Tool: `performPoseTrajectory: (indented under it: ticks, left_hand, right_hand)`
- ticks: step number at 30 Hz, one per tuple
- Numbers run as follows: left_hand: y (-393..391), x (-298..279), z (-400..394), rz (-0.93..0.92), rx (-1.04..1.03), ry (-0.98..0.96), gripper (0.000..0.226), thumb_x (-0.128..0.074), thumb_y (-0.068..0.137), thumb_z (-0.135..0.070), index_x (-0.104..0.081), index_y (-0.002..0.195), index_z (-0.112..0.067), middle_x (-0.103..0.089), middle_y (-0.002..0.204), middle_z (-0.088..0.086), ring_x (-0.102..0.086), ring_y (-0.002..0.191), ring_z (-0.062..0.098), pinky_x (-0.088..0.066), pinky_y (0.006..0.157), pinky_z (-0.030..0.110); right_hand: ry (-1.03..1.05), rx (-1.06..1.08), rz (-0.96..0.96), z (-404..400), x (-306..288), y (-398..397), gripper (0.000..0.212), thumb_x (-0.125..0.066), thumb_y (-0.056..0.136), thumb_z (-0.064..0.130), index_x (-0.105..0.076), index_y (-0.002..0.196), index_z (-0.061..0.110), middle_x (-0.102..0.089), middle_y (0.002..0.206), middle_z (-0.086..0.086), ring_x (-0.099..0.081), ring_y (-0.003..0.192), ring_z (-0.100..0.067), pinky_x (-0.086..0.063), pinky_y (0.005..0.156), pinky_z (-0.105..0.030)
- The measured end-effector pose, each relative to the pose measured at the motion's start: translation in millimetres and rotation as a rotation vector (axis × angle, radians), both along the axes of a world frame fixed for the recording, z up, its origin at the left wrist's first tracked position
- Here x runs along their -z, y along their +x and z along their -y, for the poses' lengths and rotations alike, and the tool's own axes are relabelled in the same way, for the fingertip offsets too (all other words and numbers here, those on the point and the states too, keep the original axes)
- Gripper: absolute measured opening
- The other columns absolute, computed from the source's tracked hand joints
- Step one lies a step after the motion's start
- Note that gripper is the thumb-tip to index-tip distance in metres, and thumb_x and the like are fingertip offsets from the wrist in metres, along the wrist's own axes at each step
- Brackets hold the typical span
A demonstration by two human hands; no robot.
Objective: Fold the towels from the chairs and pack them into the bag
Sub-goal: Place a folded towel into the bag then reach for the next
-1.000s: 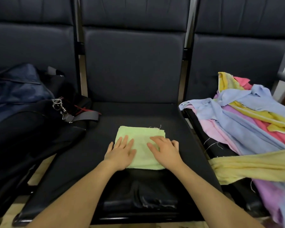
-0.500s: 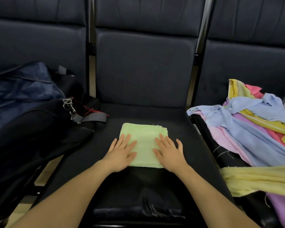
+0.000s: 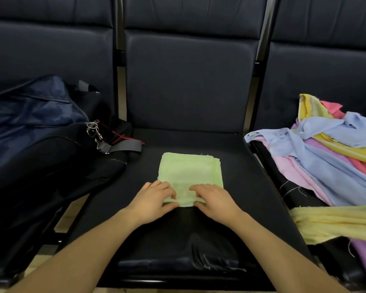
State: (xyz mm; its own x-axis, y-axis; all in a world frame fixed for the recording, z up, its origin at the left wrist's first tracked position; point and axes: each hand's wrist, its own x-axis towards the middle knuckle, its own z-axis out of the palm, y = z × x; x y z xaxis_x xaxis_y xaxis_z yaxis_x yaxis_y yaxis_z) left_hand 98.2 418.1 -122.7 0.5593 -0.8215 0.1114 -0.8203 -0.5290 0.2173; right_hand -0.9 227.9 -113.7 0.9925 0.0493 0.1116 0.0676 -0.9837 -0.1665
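Both hands are pinching the near edge of the small folded light-green terry towel (image 3: 189, 174): left hand (image 3: 153, 200) at its near-left corner, right hand (image 3: 215, 200) at its near-right. Towel is lying mid-seat on the black padded chair (image 3: 251, 187). Left of the towel, the dark navy duffel bag (image 3: 36, 132) is waiting. Right of it, the loose pile of pastel towels (image 3: 330, 161) is sitting unfolded. Judging: 1 towel folded, not yet packed, most remaining.

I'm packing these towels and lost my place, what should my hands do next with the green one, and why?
Probably lift the green towel and carry it left to the bag. It already lies folded small on the seat, and both the left hand and right hand pinch its near edge.
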Motion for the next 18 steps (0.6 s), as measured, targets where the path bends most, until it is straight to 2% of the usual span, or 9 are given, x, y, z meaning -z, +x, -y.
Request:
performPoseTrajectory:
  ticks: [2, 6, 9, 12, 14, 16, 18]
  left_hand:
    - [-0.6, 1.5, 0.1, -0.012, -0.036, -0.034, 0.039, -0.043, 0.091, -0.057, -0.055, 0.116, -0.03, -0.048, 0.116, -0.017, -0.042, 0.111, 0.005, -0.02, 0.088, 0.02]
    - [2.1, 3.9, -0.8, -0.125, -0.137, -0.162, 0.04, -0.054, 0.087, -0.057, -0.051, 0.115, -0.029, -0.044, 0.114, -0.019, -0.043, 0.108, 0.003, -0.019, 0.09, 0.022]
    - [5.6, 4.7, 0.3, -0.187, -0.186, -0.21, 0.039, -0.061, 0.084, -0.054, -0.05, 0.113, -0.029, -0.045, 0.11, -0.02, -0.045, 0.102, 0.006, -0.02, 0.09, 0.021]
    - [9.6, 7.2, 1.4, -0.193, -0.245, -0.281, 0.027, -0.061, 0.088, -0.045, -0.051, 0.107, -0.028, -0.051, 0.098, -0.016, -0.048, 0.097, 0.015, -0.027, 0.091, 0.021]
    - [10.0, 7.0, 3.0, -0.16, -0.254, -0.31, 0.023, -0.058, 0.092, -0.036, -0.051, 0.11, -0.025, -0.054, 0.085, -0.013, -0.05, 0.09, 0.018, -0.035, 0.094, 0.027]
    - [8.1, 3.3, 5.5, -0.171, -0.265, -0.339, 0.026, -0.056, 0.094, -0.029, -0.048, 0.118, -0.021, -0.051, 0.07, -0.011, -0.049, 0.08, 0.018, -0.042, 0.082, 0.031]
    - [7.1, -2.0, 6.7, -0.226, -0.285, -0.372, 0.032, -0.055, 0.095, -0.025, -0.041, 0.123, -0.02, -0.056, 0.075, -0.002, -0.052, 0.073, 0.019, -0.045, 0.071, 0.034]
  right_hand:
    - [0.045, 0.026, 0.028, -2.5, -1.2, 2.9, 0.029, -0.051, 0.096, 0.024, -0.053, 0.124, 0.017, -0.059, 0.12, 0.003, -0.053, 0.111, -0.017, -0.033, 0.091, -0.024]
    - [0.375, 0.193, 0.059, 0.8, -10.9, 7.5, 0.009, -0.06, 0.091, 0.014, -0.066, 0.097, 0.012, -0.064, 0.099, 0.005, -0.059, 0.096, -0.016, -0.046, 0.084, -0.028]
    - [0.465, 0.208, 0.088, 2.1, -18.7, 7.9, 0.005, -0.063, 0.089, 0.013, -0.068, 0.09, 0.012, -0.063, 0.09, 0.01, -0.06, 0.092, -0.012, -0.049, 0.085, -0.031]
    - [0.464, 0.206, 0.097, 2.8, -19.0, 6.9, 0.006, -0.064, 0.089, 0.014, -0.069, 0.092, 0.013, -0.063, 0.09, 0.012, -0.06, 0.091, -0.01, -0.05, 0.086, -0.03]
    - [0.468, 0.218, 0.104, 4.5, -15.1, 5.5, 0.01, -0.064, 0.09, 0.017, -0.07, 0.097, 0.014, -0.063, 0.091, 0.013, -0.06, 0.091, -0.009, -0.05, 0.088, -0.032]
    - [0.47, 0.224, 0.105, 4.1, -11.5, 2.5, 0.021, -0.067, 0.088, 0.025, -0.068, 0.108, 0.017, -0.062, 0.094, 0.014, -0.059, 0.092, -0.007, -0.047, 0.094, -0.033]
    - [0.44, 0.221, 0.058, 3.1, -10.0, -3.2, 0.046, -0.071, 0.082, 0.041, -0.057, 0.124, 0.026, -0.055, 0.102, 0.018, -0.049, 0.096, -0.001, -0.034, 0.104, -0.027]
